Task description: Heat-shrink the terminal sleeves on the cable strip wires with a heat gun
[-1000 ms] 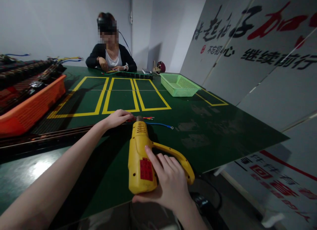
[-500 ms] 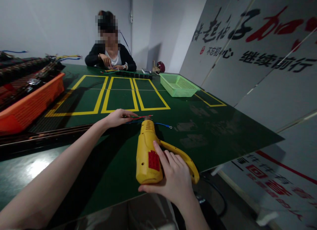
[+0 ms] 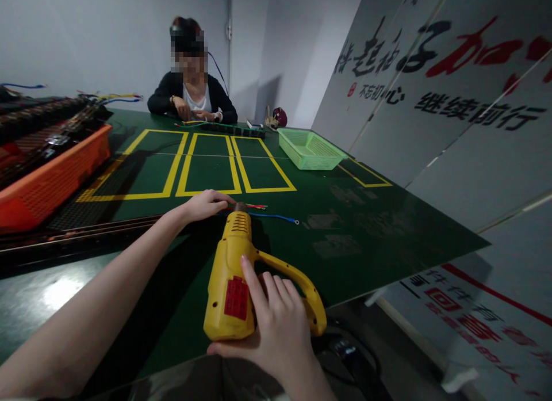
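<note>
My right hand point(image 3: 276, 314) is wrapped round the body of a yellow heat gun point(image 3: 230, 280) with a red label, its thumb beneath the rear end. The gun's metal nozzle points away from me, close to the fingertips of my left hand point(image 3: 209, 204). Those fingers are closed on a few thin wires, partly hidden by the hand and the nozzle. Past the nozzle the red wire ends point(image 3: 259, 206) stick out to the right. Below them lies a blue wire point(image 3: 276, 217) with a ring terminal at its tip. Dark strips point(image 3: 129, 225) run leftward from the wires.
An orange basket point(image 3: 86, 159) heaped with dark wired strips stands at left. A pale green basket point(image 3: 310, 153) sits at back right. Yellow tape rectangles mark the green table point(image 3: 414, 234). Across it a person point(image 3: 192, 96) handles another wired strip point(image 3: 237, 129).
The heat gun in my right hand has moved left and slightly toward me, its nozzle now nearer my left fingertips. My left hand has barely shifted.
</note>
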Demonstrator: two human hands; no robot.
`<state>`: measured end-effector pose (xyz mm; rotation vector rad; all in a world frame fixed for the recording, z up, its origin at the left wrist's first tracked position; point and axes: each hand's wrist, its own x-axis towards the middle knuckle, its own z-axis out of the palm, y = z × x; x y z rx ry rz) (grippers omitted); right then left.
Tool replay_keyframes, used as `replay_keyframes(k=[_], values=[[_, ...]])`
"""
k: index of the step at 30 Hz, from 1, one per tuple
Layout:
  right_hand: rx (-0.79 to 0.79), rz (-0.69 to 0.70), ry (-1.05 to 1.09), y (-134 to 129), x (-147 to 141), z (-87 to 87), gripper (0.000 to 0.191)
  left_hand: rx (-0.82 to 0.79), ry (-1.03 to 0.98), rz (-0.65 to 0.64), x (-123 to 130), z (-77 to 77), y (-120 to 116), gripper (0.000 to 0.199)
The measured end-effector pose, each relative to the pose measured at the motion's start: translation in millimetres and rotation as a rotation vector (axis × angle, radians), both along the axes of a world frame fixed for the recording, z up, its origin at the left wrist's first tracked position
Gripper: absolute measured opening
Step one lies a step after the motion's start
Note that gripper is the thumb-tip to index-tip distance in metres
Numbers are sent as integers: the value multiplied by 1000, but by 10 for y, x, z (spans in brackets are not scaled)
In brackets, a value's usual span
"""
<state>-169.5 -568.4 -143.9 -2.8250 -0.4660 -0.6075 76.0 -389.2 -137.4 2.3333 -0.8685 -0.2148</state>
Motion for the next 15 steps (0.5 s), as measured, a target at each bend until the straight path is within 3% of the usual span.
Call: replay_keyframes(k=[8,15], values=[[-1,24,-10,2,8,-4,108,0,-13,2,5,-18,10,47],[8,47,39,-178,71,9,116,17,-11,14,-1,-6,27,47]])
